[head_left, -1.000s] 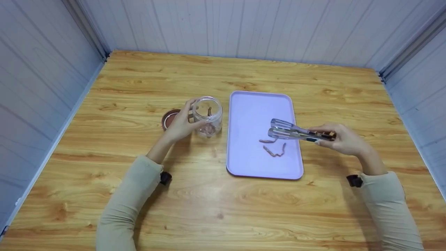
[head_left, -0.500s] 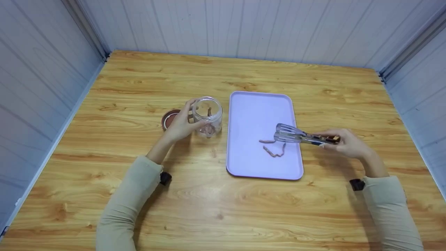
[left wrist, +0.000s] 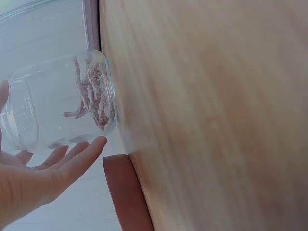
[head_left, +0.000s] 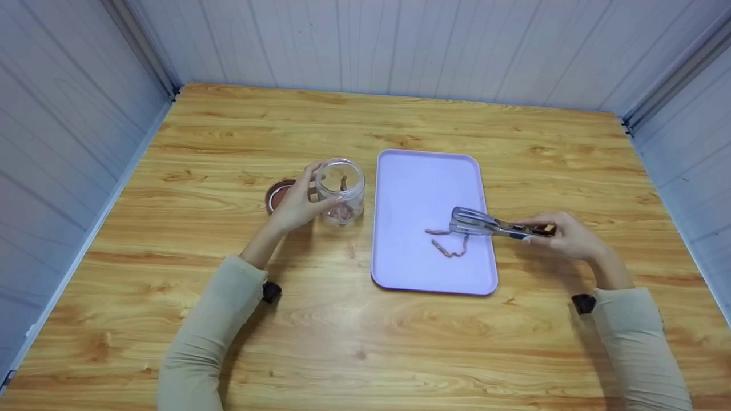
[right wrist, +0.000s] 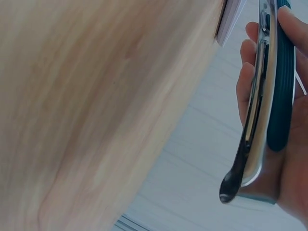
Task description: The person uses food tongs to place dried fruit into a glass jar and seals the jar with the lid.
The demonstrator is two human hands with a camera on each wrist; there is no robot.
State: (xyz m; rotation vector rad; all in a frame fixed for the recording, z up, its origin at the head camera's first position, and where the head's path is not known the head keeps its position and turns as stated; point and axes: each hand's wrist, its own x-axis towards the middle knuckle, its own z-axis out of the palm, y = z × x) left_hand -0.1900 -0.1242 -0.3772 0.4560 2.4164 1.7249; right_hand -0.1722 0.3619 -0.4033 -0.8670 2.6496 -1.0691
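My left hand (head_left: 299,204) holds a clear jar (left wrist: 53,101) around its side, thumb near the rim. The jar stands upright and open-topped on the table. Several thin, wrinkled brown strips (left wrist: 94,94) lie at its bottom. In my right hand (head_left: 571,235) is a pair of metal tongs (head_left: 473,221) with dark green grips (right wrist: 283,86), squeezed so that its slotted ends are close together. Those ends overlap the right part of a lilac tray (head_left: 425,177), right at the thin brown strips (head_left: 442,247) on it. Part of the strips is hidden under the tongs.
A reddish-brown lid (head_left: 278,195) lies on the wooden table (head_left: 342,342) just left of the jar, partly behind my left hand. The tray sits to the right of the jar with a narrow gap. Pale panel walls (head_left: 365,45) border the table.
My right hand has brought the tongs slightly right and toward me, over the strips. The slotted ends have come closer together. My left hand and the jar have stayed put.
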